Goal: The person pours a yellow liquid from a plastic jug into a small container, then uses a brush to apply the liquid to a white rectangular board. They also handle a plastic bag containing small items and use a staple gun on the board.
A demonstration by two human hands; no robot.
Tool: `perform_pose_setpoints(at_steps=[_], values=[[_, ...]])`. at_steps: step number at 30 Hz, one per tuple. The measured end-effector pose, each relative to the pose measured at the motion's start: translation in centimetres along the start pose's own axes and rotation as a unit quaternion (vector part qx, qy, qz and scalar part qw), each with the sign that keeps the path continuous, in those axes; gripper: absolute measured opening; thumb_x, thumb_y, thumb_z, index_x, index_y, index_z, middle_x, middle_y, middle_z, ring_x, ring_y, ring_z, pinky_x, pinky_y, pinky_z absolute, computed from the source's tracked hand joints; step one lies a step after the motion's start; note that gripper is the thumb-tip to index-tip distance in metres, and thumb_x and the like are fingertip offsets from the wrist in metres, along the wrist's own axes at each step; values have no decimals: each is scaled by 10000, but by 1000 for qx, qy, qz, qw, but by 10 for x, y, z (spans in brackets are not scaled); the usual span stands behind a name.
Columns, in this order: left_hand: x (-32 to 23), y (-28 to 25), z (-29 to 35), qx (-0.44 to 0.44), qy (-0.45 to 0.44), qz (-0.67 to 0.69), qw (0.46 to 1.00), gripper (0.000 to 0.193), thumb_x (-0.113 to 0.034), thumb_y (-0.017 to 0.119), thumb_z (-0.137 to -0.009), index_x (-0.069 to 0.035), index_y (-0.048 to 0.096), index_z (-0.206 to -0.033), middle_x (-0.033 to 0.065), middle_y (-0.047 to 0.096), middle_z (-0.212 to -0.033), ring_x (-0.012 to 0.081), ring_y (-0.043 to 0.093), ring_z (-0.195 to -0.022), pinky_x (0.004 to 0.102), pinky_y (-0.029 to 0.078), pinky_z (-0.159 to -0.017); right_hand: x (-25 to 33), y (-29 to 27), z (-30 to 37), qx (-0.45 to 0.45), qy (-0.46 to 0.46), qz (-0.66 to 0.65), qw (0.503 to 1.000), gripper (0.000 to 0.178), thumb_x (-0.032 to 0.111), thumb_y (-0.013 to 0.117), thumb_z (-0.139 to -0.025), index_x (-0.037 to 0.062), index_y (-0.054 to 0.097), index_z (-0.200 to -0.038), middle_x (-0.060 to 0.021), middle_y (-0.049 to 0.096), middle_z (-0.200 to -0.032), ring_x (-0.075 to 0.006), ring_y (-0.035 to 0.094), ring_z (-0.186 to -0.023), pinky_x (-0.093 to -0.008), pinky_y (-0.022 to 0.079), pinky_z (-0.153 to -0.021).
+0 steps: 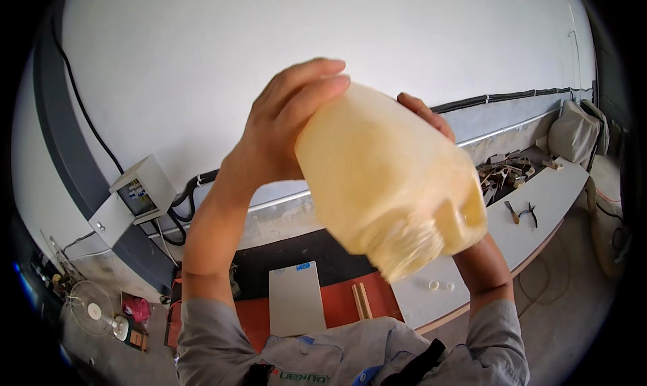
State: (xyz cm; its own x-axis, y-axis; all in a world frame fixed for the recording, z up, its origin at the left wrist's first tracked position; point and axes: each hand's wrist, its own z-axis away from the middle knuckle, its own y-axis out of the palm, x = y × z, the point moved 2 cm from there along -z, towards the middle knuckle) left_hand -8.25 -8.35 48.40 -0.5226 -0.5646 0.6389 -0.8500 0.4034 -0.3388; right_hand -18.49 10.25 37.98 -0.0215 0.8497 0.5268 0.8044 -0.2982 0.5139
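Left hand [280,120], raised, fingers [318,95] gently curved; right hand [428,115], raised, mostly hidden, fingertips showing; two bare forearms [217,224], angled upward.

The left hand [286,116] holds a yellowish plastic jug [384,163] at its ten o'clock, the right hand [435,118] at its one o'clock; its mouth [408,251] points toward six. Pliers [532,214] lie at three o'clock of the view, a fan [94,311] at eight.

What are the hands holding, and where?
A tipped yellowish jug: left hand near its raised base, right hand, mostly hidden, at its far right side.
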Motion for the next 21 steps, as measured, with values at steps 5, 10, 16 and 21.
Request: perform_pose_setpoints(at_steps=[5,10,16,21], values=[[8,-5,-14,37,-1,24,999,728,-129,879,-719,-64,575,-1376,168,634,-1346,330,670,-1154,399,590,-924,-10,-10,-3,20,-129,165,978,511,269,649,-1046,57,493,-1484,-85,603,-1388,-155,614,-1228,-345,521,-1035],[9,-2,-25,40,25,32,998,790,-160,932,-639,-83,611,-1356,134,642,-1334,317,676,-1152,400,593,-935,-20,-33,-14,38,-170,156,972,525,254,664,-1034,40,500,-1485,-104,609,-1389,-187,621,-1246,-350,524,-1053],[31,5,16,38,-139,136,980,791,-153,935,-700,-55,566,-1393,156,613,-1397,328,622,-1266,385,556,-1001,-12,-27,-19,47,-191,201,960,605,225,766,-933,10,544,-1454,-119,616,-1379,-208,623,-1255,-342,516,-1061],[8,29,67,19,-288,234,929,811,-193,946,-718,-57,539,-1406,163,611,-1399,327,611,-1283,391,530,-1039,-19,-31,11,-3,-143,275,951,715,186,851,-827,-6,541,-1442,-143,608,-1383,-226,608,-1274,-351,506,-1072]])
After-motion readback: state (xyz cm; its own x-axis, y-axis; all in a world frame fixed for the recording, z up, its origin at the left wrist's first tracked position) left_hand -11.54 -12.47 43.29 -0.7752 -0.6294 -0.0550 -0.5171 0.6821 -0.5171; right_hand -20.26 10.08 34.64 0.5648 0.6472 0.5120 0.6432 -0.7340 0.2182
